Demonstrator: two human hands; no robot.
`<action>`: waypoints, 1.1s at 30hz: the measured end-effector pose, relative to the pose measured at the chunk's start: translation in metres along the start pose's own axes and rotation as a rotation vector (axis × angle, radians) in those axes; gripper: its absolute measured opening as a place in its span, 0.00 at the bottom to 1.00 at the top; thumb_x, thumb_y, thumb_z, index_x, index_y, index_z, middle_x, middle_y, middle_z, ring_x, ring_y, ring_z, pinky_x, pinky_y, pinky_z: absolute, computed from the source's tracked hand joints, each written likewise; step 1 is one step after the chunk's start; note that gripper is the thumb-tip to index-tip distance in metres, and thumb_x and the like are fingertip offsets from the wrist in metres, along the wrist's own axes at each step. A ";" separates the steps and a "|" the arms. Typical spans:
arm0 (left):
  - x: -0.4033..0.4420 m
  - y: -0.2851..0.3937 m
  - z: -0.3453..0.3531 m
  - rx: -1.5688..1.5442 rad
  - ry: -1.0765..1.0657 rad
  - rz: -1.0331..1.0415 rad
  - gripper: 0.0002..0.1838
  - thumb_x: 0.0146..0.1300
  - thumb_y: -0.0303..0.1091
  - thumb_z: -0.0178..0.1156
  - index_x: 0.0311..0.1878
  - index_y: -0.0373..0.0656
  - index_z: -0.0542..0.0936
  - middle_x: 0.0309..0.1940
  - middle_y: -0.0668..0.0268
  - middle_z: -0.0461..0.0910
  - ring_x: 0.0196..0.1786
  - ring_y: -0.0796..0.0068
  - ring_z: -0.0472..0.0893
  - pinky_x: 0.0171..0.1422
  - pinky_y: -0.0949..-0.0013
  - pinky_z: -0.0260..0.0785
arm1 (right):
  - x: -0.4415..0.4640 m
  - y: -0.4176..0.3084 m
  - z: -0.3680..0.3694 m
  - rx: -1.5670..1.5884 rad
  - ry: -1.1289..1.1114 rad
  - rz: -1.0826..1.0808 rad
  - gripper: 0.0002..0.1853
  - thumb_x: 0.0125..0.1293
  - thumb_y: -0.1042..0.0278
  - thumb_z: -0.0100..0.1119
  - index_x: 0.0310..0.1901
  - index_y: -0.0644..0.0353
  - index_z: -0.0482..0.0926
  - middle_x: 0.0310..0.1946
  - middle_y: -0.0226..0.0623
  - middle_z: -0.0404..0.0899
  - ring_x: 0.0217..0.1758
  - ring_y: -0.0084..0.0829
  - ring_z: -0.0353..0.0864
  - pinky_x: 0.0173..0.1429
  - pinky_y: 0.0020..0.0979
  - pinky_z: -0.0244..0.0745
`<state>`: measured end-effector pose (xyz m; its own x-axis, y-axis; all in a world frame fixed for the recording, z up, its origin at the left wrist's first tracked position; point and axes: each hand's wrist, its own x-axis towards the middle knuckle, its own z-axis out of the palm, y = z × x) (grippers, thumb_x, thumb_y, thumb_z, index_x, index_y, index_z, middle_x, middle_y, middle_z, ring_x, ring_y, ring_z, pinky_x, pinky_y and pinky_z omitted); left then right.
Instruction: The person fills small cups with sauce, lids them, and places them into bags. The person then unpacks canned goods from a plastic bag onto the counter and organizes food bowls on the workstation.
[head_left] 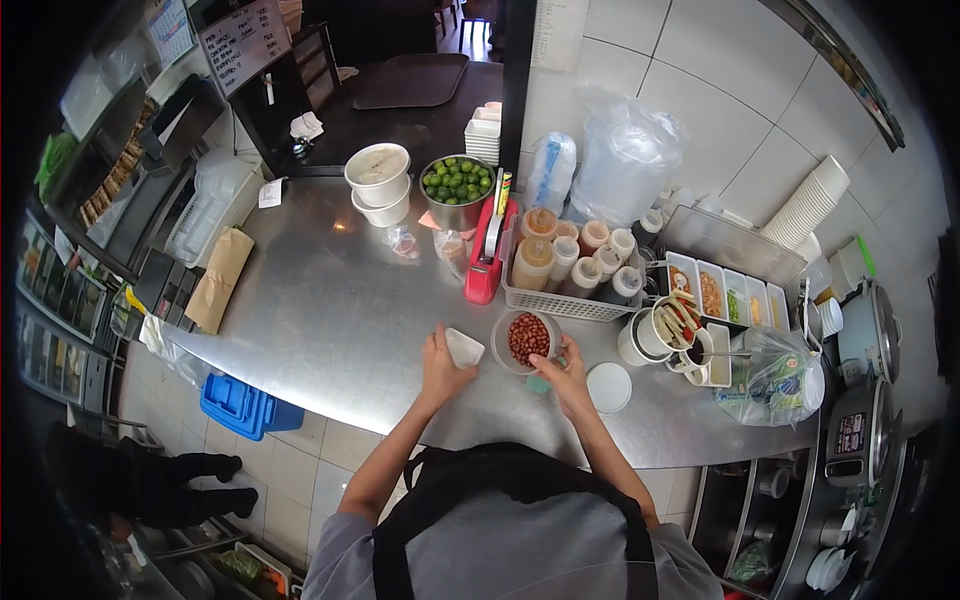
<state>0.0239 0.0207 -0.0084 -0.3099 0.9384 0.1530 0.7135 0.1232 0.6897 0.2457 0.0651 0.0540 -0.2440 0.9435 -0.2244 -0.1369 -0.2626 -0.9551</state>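
Note:
My left hand [441, 374] is closed on the side of a small white dish [464, 348], tilted just above the steel counter. To its right, my right hand [564, 374] grips the rim of a clear round tub [500, 353], its thumb reaching over the edge. Reddish-brown peanuts or beans [526, 336] lie inside the tub; which kind I cannot tell. A round white lid [609, 387] rests on the counter beside my right hand. Partly hidden under that hand is a small green item [538, 384].
Behind the tub stand a basket of sauce bottles [575, 300], a red tape dispenser [484, 262] and a bowl of green limes [457, 180]. White tubs [380, 185] are further left. Topping trays [712, 290] and a plastic bag [765, 390] sit right. Another person's legs [200, 480] show lower left.

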 end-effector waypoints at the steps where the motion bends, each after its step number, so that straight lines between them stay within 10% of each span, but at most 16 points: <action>1: -0.002 0.014 -0.006 -0.038 -0.016 0.029 0.56 0.32 0.34 0.73 0.66 0.29 0.51 0.52 0.45 0.63 0.52 0.45 0.66 0.59 0.55 0.61 | 0.004 0.004 0.000 -0.011 0.002 -0.040 0.42 0.51 0.70 0.70 0.63 0.63 0.54 0.52 0.42 0.63 0.54 0.32 0.72 0.49 0.31 0.74; 33: -0.003 0.098 -0.026 -0.302 -0.123 0.151 0.57 0.34 0.29 0.72 0.68 0.37 0.47 0.55 0.44 0.66 0.58 0.46 0.67 0.62 0.54 0.62 | -0.004 -0.029 0.011 -0.427 0.124 -0.557 0.49 0.42 0.68 0.75 0.65 0.63 0.54 0.54 0.45 0.60 0.58 0.39 0.67 0.50 0.36 0.79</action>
<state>0.0782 0.0218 0.0773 -0.1245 0.9728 0.1952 0.5222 -0.1030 0.8466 0.2402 0.0672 0.0850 -0.1323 0.9370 0.3234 0.1845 0.3438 -0.9207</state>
